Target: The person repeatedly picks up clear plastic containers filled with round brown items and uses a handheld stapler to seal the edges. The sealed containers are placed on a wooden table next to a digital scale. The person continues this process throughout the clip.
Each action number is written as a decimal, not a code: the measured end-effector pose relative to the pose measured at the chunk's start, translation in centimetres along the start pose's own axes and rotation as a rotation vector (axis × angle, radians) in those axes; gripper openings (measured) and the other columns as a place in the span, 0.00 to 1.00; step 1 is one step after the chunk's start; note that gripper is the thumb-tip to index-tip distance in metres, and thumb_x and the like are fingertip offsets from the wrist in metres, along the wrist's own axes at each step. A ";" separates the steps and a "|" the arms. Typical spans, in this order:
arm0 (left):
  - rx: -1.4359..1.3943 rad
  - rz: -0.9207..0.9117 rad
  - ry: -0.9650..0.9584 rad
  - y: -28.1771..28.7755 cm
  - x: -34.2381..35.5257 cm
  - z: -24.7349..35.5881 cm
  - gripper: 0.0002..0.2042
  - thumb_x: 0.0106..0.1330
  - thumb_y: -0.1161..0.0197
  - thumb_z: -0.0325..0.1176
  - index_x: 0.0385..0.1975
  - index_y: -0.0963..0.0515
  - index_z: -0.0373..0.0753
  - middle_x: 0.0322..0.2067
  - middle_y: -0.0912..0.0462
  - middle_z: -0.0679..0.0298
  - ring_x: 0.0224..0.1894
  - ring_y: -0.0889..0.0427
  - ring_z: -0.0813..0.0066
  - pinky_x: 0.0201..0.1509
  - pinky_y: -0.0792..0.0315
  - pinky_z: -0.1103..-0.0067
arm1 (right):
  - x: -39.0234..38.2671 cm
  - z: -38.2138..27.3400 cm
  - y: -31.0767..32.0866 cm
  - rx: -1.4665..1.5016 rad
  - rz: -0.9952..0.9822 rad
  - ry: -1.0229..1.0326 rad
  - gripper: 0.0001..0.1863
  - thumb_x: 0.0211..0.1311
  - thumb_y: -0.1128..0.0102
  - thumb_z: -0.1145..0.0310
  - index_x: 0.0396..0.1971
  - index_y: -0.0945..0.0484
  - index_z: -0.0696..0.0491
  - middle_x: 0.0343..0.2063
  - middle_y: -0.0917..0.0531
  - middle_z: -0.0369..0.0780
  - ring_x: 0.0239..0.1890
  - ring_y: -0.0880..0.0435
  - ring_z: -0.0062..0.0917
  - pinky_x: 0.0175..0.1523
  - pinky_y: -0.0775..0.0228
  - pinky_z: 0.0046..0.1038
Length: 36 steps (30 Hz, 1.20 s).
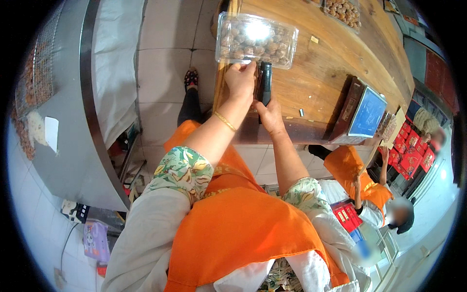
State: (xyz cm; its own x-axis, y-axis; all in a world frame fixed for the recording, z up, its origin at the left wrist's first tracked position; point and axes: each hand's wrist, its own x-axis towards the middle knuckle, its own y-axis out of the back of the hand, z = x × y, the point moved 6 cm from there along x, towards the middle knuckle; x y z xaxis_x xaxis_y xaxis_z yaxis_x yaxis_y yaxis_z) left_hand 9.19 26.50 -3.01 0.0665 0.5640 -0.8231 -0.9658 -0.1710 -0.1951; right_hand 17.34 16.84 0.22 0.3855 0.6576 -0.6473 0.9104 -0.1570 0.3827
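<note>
A clear, rectangular plastic box (284, 38) filled with round brown pieces (238, 41) lies at the end of the brown wooden desk (321, 68), straight beyond both hands. The bare left hand (240, 82), below a gold-coloured bracelet (224, 121), reaches the box's near edge, its thumb and finger drawn together there; whether they pinch the rim, I cannot tell. The right hand (270, 116), just beside it and nearer the body, is closed around the lower part of a long, narrow, black stapler-like tool (265, 82). The tool points away from the body, its far end close to the box's near edge, to the right of the left hand's fingertips. Further right on the desk stands a box with a blue top (368, 113), well apart from both hands.
</note>
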 end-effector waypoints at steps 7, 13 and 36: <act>-0.035 0.002 -0.038 -0.3 0.1 -0.3 0.05 0.56 0.40 0.29 0.27 0.26 0.35 0.19 0.28 0.69 0.18 0.33 0.83 0.20 0.39 0.87 | -0.5 -2.4 0.1 -0.004 0.003 0.029 0.23 0.45 0.46 0.70 0.44 0.33 0.62 0.33 0.22 0.46 0.37 0.24 0.30 0.45 0.34 0.27; -0.004 0.001 -0.081 -0.4 0.5 -0.5 0.05 0.55 0.40 0.28 0.24 0.25 0.33 0.19 0.26 0.67 0.17 0.33 0.83 0.20 0.39 0.86 | -0.2 -1.5 0.1 0.014 0.000 -0.011 0.23 0.45 0.47 0.71 0.44 0.32 0.62 0.33 0.22 0.45 0.36 0.24 0.29 0.45 0.34 0.27; 0.009 -0.027 -0.014 -0.5 0.0 -0.1 0.04 0.54 0.40 0.27 0.21 0.25 0.35 0.19 0.26 0.68 0.18 0.33 0.84 0.22 0.39 0.86 | 0.6 -0.3 0.3 -0.012 0.027 -0.214 0.13 0.47 0.44 0.65 0.13 0.28 0.60 0.09 0.27 0.38 0.12 0.29 0.19 0.18 0.39 0.23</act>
State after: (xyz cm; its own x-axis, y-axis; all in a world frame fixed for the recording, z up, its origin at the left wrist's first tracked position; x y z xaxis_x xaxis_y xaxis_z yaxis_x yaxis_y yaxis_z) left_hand 9.66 26.44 -2.97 0.0888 0.5791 -0.8104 -0.9660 -0.1482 -0.2117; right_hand 17.79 17.44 0.11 0.4342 0.4819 -0.7611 0.8978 -0.1627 0.4092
